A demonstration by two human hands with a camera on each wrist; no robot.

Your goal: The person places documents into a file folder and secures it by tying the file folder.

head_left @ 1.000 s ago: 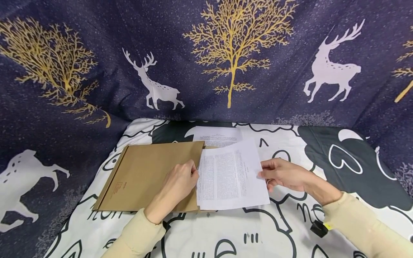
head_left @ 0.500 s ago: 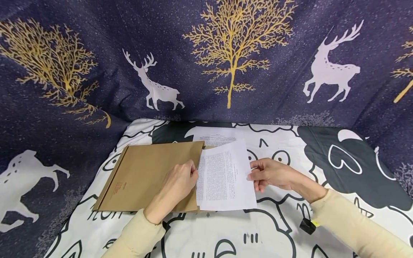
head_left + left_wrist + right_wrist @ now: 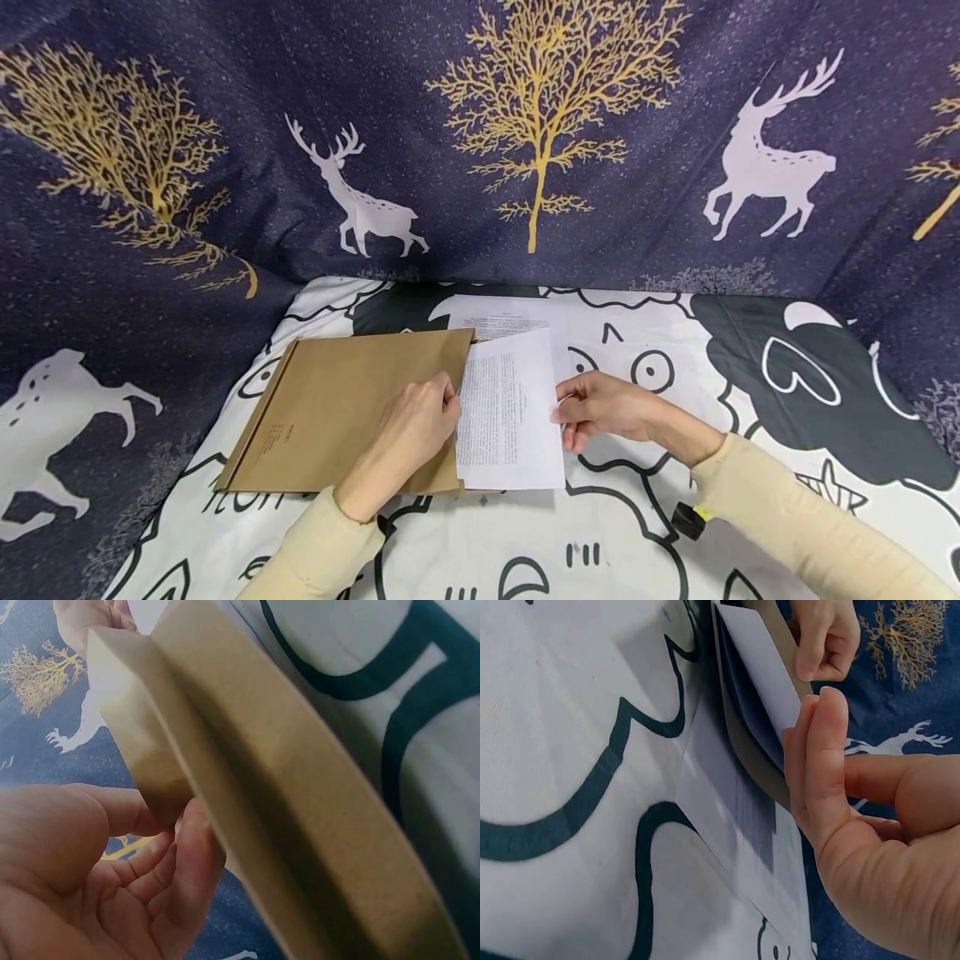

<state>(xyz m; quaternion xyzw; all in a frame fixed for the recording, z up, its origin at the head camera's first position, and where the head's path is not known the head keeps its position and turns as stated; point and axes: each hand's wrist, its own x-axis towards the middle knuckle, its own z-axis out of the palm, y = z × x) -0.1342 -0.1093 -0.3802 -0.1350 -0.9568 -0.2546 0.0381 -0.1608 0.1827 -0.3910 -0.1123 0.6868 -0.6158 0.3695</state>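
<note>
The left hand (image 3: 416, 419) is pinching the brown envelope (image 3: 345, 400) at its right edge, seemingly keeping it gaping; the right hand (image 3: 606, 406) is pinching the printed sheet (image 3: 498, 417), partly inside, by its right edge.

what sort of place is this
Probably an improvised indoor setup, perhaps a corner at home: a fabric backdrop printed with deer and trees hangs behind a cartoon-print cloth with a brown envelope on it.

- Envelope (image 3: 330, 417): brown, on the cloth (image 3: 525, 533).
- Left hand (image 3: 418, 423): grips the envelope's right edge.
- Sheet (image 3: 506, 417): printed, partly inside the envelope.
- Right hand (image 3: 606, 408): right of the envelope, pinching the sheet.
- Second sheet (image 3: 506, 315): beyond the envelope's far right corner.
- Curtain (image 3: 465, 217): behind the envelope.
</note>
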